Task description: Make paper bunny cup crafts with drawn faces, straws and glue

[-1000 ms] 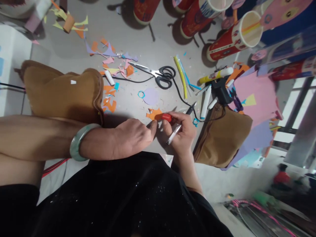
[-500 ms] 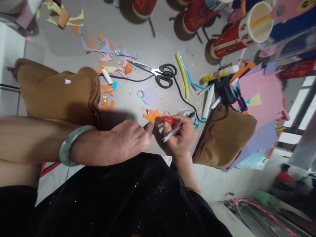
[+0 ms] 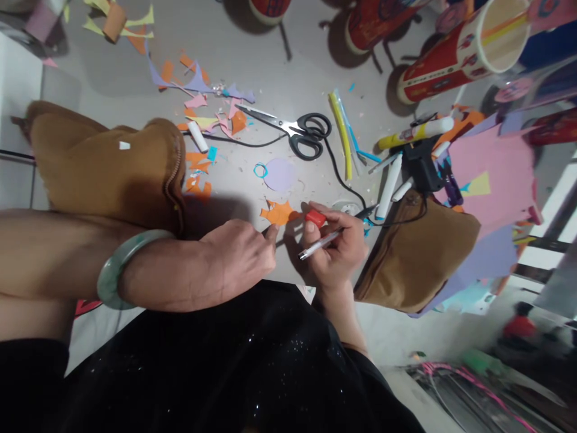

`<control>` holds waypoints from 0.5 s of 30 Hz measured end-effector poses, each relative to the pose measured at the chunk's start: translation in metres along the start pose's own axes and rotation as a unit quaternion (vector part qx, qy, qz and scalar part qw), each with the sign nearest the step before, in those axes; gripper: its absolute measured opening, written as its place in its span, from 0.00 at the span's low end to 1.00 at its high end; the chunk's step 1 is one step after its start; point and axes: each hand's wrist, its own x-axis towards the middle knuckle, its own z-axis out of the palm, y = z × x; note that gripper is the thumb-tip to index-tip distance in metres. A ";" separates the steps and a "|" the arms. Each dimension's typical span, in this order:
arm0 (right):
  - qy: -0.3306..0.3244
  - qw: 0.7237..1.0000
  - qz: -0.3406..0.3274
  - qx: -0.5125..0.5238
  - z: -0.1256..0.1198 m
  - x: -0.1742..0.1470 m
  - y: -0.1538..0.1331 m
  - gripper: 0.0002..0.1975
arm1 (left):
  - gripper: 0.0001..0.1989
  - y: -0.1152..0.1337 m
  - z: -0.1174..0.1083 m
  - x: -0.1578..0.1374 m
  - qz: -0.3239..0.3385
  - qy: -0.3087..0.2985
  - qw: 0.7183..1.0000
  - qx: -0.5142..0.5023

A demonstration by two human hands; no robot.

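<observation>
My left hand [image 3: 237, 255] is curled, with its index fingertip pressing the lower edge of an orange spiky paper cutout [image 3: 278, 212] onto the table. Between the thumb and index finger of my right hand [image 3: 338, 246] is a small red block-like thing [image 3: 315, 218], whose kind I cannot make out. The same hand also holds a clear-barrelled pen [image 3: 321, 243], lying slantwise across the fingers. The red thing is just right of the cutout. Beyond it lie a pale purple paper circle [image 3: 280, 174] and a thin blue ring [image 3: 260, 171].
Black-handled scissors [image 3: 293, 128] lie open past the circle. Brown pouches stand at left [image 3: 106, 174] and right [image 3: 419, 252]. Paper scraps [image 3: 198, 99], a black cable [image 3: 336, 162], a yellow marker [image 3: 415, 133] and red paper cups [image 3: 442, 66] are spread around.
My right hand has moved slightly right with the red thing and the pen, farther from the cutout. My left fingertip stays on the cutout. The view has shifted a little.
</observation>
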 end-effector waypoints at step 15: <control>-0.107 0.990 -0.089 0.008 -0.004 0.020 -0.006 0.10 | 0.18 0.001 0.004 0.001 0.014 0.003 1.000 0.014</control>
